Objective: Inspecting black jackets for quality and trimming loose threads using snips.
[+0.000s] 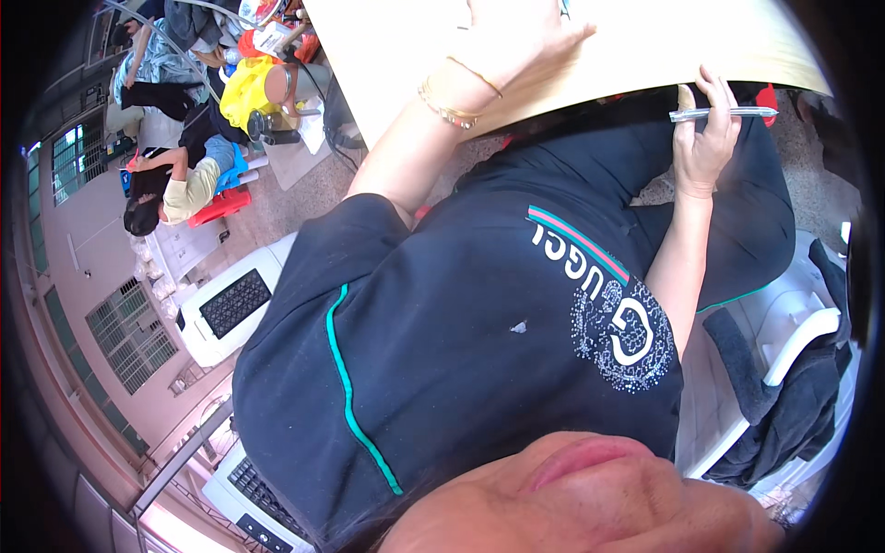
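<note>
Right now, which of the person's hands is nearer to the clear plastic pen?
Right. The right hand grips the clear plastic pen at the table edge; the left hand rests flat on the pale tabletop, apart from it.

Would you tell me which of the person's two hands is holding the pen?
The right hand, at the table's near edge, grips the clear pen. The left hand, with bracelets at its wrist, rests flat on the table.

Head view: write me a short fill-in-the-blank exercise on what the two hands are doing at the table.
1. The left hand rests flat on the pale ____ top.
2. The right hand holds a clear ____ at the table's edge.
3. The left wrist wears gold ____.
4. The person's shirt is dark with ____ piping.

Missing words: table; pen; bracelets; green
</note>
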Motion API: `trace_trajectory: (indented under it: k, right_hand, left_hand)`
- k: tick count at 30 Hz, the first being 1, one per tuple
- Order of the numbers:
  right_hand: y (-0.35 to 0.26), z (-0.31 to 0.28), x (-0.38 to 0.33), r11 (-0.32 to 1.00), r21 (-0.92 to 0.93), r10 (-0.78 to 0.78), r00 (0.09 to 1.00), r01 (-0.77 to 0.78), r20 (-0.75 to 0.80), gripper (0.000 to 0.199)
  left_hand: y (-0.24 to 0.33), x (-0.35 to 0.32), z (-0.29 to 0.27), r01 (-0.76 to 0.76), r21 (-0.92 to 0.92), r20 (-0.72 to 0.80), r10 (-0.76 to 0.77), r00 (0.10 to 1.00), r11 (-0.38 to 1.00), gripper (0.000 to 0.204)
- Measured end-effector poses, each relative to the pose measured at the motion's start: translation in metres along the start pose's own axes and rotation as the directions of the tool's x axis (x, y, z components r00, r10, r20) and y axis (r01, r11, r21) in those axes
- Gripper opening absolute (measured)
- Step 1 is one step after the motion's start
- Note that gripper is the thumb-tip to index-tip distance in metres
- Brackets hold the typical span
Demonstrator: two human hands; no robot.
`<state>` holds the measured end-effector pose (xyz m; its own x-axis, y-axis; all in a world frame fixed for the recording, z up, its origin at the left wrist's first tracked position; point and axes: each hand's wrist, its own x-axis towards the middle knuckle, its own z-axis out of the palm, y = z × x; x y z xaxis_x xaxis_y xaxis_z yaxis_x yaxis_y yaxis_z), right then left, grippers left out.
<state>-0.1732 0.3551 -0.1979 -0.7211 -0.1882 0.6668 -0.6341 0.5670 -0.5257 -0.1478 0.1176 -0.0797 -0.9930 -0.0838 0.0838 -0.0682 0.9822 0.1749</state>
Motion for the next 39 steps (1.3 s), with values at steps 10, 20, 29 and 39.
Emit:
trace_trajectory:
  k: [10,20,29,39]
  right_hand:
    - [-0.003,-0.003,0.0,0.999,0.0,0.033,0.998,-0.033,0.055,0.032]
    - [-0.003,-0.001,0.001,1.0,-0.019,0.003,0.999,-0.002,0.053,0.031]
    - [-0.004,-0.004,-0.001,0.998,-0.056,0.011,0.999,-0.009,0.039,0.03]
    - [-0.011,-0.004,-0.004,0.999,-0.038,0.031,0.998,-0.029,0.055,0.03]
  left_hand:
    - [-0.038,-0.011,0.011,0.019,-0.195,-0.045,-0.028,0.999,0.981,0.087]
    - [-0.043,-0.024,0.007,-0.111,-0.244,-0.032,0.107,0.994,0.963,0.079]
    - [-0.021,-0.018,0.005,-0.015,-0.118,0.036,0.02,0.999,0.993,0.083]
    - [-0.034,-0.026,0.02,-0.177,-0.05,-0.174,0.166,0.971,0.983,0.089]
